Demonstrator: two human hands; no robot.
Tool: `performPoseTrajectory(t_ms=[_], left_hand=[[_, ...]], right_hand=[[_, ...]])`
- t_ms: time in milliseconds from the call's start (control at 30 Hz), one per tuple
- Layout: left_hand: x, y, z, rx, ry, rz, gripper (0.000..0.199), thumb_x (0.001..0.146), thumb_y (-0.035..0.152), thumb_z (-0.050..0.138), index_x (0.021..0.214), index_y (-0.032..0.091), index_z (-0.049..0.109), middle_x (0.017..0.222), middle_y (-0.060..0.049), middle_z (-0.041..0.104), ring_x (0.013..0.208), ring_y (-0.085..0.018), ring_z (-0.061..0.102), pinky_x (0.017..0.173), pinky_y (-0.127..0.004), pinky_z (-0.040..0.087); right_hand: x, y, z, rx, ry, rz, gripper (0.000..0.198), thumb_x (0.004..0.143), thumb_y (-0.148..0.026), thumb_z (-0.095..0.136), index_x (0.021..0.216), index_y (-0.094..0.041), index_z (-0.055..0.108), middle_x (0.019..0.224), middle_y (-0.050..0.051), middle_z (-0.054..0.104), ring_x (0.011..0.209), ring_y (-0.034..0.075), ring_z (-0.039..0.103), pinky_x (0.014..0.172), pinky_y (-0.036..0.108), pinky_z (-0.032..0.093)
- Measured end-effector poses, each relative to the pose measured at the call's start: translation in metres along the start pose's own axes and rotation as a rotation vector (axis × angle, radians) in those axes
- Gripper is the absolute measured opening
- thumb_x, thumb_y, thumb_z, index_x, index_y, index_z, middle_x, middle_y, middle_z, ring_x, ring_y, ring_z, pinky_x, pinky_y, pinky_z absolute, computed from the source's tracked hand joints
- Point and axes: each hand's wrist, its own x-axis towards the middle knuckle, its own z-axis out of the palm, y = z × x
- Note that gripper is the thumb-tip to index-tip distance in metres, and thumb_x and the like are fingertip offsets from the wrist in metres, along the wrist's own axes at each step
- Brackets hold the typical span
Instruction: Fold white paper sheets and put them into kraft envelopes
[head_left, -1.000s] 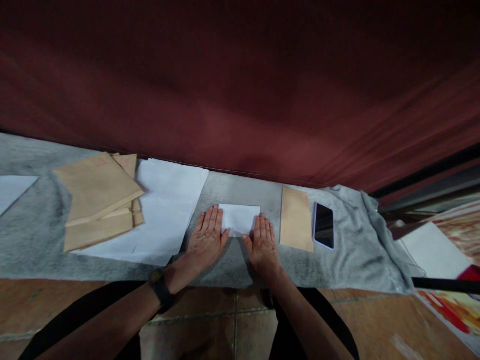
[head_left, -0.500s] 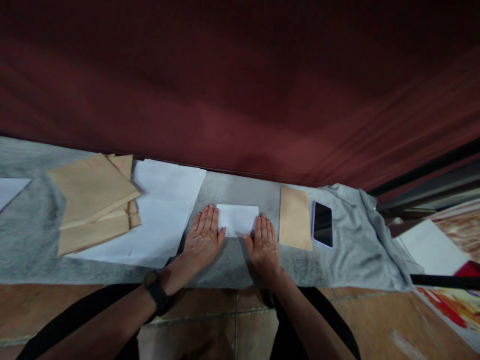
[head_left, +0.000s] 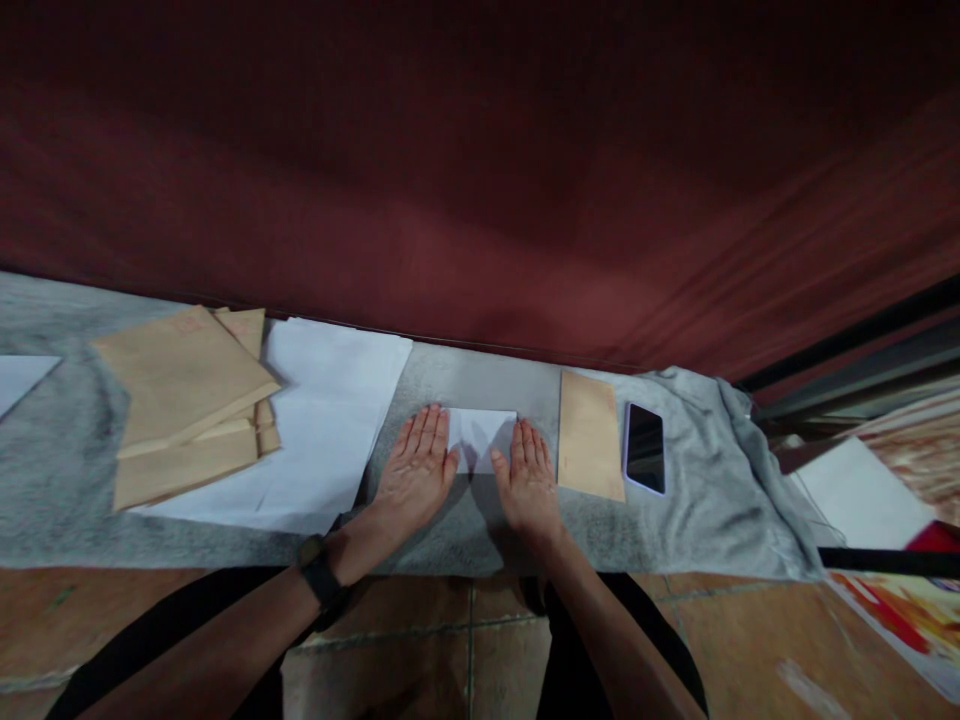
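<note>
- Slip (head_left: 480, 428) lies between the hands, midway between the worktop's (head_left: 495, 368) far and near edges, long axis along them.
- Left hand (head_left: 417, 475) overlaps its left end; right hand (head_left: 531, 485) lies at its right end; each grip is flat, fingers straight, clasping nothing.
- Sheets (head_left: 330, 400) flank the left hand, an envelope (head_left: 591, 435) the right; phone (head_left: 646, 448) beyond, toward the worktop's right end.

Head-worn camera, looking forward and down over grey cloth (head_left: 709, 500).

Dim o/all, v. dark up top, edges stretched.
</note>
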Motion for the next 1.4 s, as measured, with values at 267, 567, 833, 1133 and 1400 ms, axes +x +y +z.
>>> performPoseTrajectory(t_ms=[267,567,833,1133,1400], left_hand=[[0.002,0.016,0.015,-0.035,-0.075,0.183,0.064,0.096,0.019,0.032,0.159,0.004,0.027,0.163,-0.021,0.036,0.155,-0.028,0.027,0.126,-0.052,0.027],[0.013,0.012,0.031,0.006,-0.138,0.152,0.066,0.094,0.016,0.034,0.159,0.005,0.027,0.166,-0.021,0.032,0.156,-0.027,0.025,0.126,-0.050,0.026],[0.016,0.007,0.029,0.057,-0.087,0.143,0.064,0.095,0.015,0.033,0.158,0.006,0.031,0.164,-0.018,0.037,0.155,-0.026,0.029,0.127,-0.046,0.026],[0.020,0.003,0.022,0.105,-0.143,0.104,0.060,0.097,0.017,0.029,0.155,0.003,0.038,0.163,-0.019,0.038,0.155,-0.027,0.029,0.128,-0.045,0.023],[0.022,-0.002,0.023,0.088,-0.122,0.064,0.060,0.099,0.024,0.032,0.154,0.002,0.039,0.163,-0.020,0.037,0.154,-0.027,0.030,0.127,-0.047,0.022]], right_hand=[[0.014,-0.027,0.000,0.140,-0.178,-0.115,0.060,0.109,-0.044,0.022,0.159,-0.012,0.036,0.165,0.014,0.037,0.155,0.023,0.028,0.127,0.048,0.029],[0.029,-0.041,0.012,0.138,-0.198,-0.065,0.064,0.110,-0.044,0.015,0.156,-0.006,0.039,0.163,0.016,0.039,0.154,0.023,0.030,0.128,0.046,0.025],[0.030,-0.040,0.019,0.046,-0.198,-0.071,0.062,0.110,-0.043,0.021,0.156,-0.007,0.039,0.164,0.017,0.036,0.156,0.024,0.026,0.128,0.046,0.021],[0.029,-0.038,0.019,-0.023,-0.180,-0.068,0.062,0.110,-0.044,0.020,0.158,-0.008,0.037,0.166,0.015,0.033,0.155,0.024,0.028,0.128,0.046,0.019],[0.027,-0.031,0.022,-0.108,-0.127,-0.078,0.059,0.110,-0.041,0.026,0.157,-0.006,0.039,0.164,0.017,0.035,0.154,0.026,0.032,0.126,0.046,0.024]])
